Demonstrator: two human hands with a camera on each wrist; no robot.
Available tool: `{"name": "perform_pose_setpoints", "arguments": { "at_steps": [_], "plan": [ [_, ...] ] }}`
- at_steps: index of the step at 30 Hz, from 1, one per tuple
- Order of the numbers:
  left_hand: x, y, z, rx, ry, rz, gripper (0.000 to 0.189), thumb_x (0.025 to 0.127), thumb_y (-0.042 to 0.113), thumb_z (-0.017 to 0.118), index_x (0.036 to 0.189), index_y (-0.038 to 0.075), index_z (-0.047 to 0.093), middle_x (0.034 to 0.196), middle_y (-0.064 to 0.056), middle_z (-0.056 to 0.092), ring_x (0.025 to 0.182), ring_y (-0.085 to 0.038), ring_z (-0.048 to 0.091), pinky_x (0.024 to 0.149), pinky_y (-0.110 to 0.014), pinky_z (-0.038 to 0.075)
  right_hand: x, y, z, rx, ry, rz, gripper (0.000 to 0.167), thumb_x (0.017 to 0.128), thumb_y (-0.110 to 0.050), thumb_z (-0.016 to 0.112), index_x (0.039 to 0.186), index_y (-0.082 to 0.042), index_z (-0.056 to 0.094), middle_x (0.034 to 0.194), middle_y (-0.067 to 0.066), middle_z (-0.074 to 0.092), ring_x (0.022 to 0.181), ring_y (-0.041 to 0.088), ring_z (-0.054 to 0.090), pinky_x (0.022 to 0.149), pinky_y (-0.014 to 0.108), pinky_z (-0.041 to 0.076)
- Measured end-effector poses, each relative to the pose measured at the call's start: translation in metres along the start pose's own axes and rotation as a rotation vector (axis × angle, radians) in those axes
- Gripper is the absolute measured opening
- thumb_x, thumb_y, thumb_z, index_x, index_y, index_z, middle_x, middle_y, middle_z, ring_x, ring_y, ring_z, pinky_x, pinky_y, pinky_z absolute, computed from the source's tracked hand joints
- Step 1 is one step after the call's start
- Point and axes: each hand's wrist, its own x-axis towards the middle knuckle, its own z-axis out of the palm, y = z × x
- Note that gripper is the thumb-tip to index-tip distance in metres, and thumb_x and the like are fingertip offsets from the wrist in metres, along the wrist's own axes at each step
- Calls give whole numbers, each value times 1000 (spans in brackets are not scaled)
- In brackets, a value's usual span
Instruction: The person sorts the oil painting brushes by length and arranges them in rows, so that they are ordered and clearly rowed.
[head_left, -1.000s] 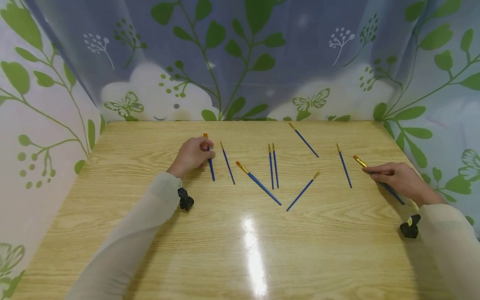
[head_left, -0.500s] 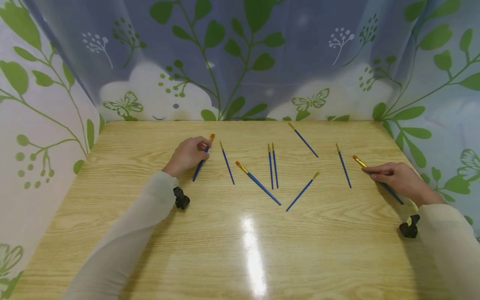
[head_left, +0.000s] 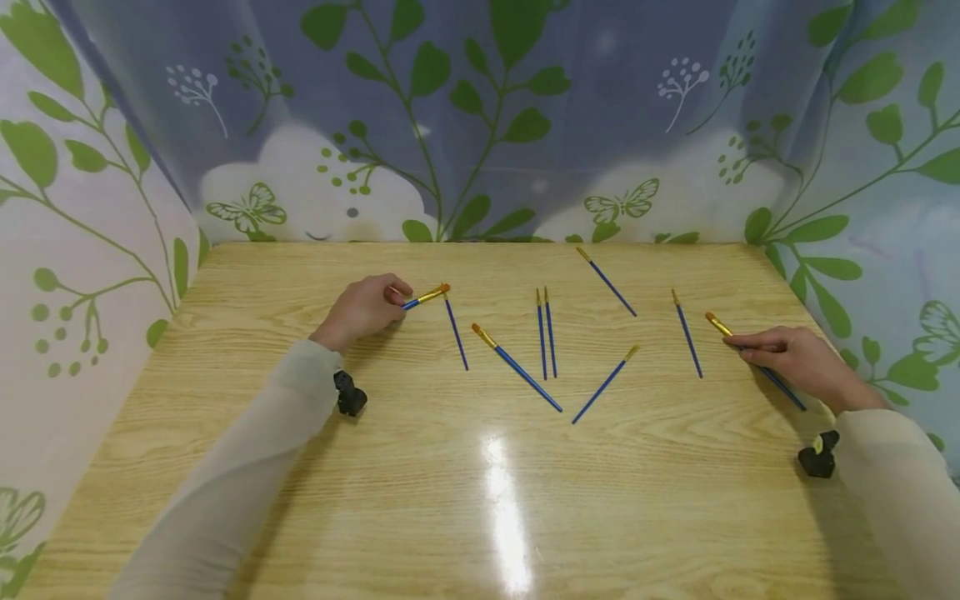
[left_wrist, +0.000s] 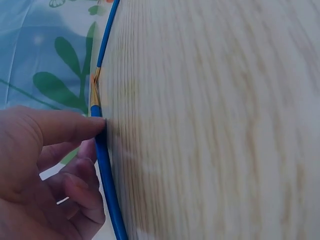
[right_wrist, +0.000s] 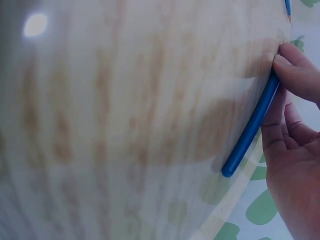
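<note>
Near the back left of the table, my left hand (head_left: 365, 308) pinches a blue paintbrush (left_wrist: 106, 165) with a gold ferrule, just behind the ferrule. Its orange tip points right, at the tip of a thin blue paintbrush (head_left: 457, 337); whether the two touch I cannot tell. At the right side, my right hand (head_left: 806, 362) pinches another thick blue paintbrush (right_wrist: 252, 125) between thumb and fingers. That brush slants from its orange tip at back left to its handle end at front right. Left of it lies a thin paintbrush (head_left: 689, 340).
Between the hands lie a thick slanted paintbrush (head_left: 522, 372), two thin upright paintbrushes (head_left: 551, 337) side by side, a thin brush (head_left: 602, 390) and another at the back (head_left: 611, 286). Patterned fabric (head_left: 480, 125) surrounds the wooden table (head_left: 390, 500) at the back and sides.
My left hand has shifted slightly left and turned its paintbrush clockwise, so the tip swung from pointing backward to pointing right. My right hand stays put with its paintbrush.
</note>
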Motion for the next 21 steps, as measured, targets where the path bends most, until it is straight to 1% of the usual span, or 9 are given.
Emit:
{"name": "perform_pose_setpoints", "arguments": {
  "at_steps": [5, 13, 21],
  "plan": [
    [1, -1, 0, -1, -8, 2, 32, 106, 17, 69, 136, 7, 69, 129, -15, 70, 113, -32, 64, 101, -47, 51, 0, 2, 0, -1, 1, -2, 40, 112, -22, 66, 148, -6, 67, 140, 26, 70, 99, -29, 45, 81, 6, 44],
    [1, 0, 0, -8, -23, 1, 29, 108, 16, 69, 135, 6, 69, 129, -16, 70, 114, -33, 65, 99, -47, 52, 2, 3, 0, -10, 3, 3, 40, 112, -22, 66, 148, -6, 67, 138, 25, 71, 97, -28, 47, 80, 8, 46],
    [1, -1, -1, 0, -12, -8, 25, 109, 17, 67, 132, 7, 71, 125, -14, 71, 111, -30, 62, 100, -46, 50, 1, 3, 0, 0, 5, 2, 40, 111, -22, 67, 148, -6, 68, 138, 24, 72, 98, -29, 46, 81, 7, 45]
  ]
}}
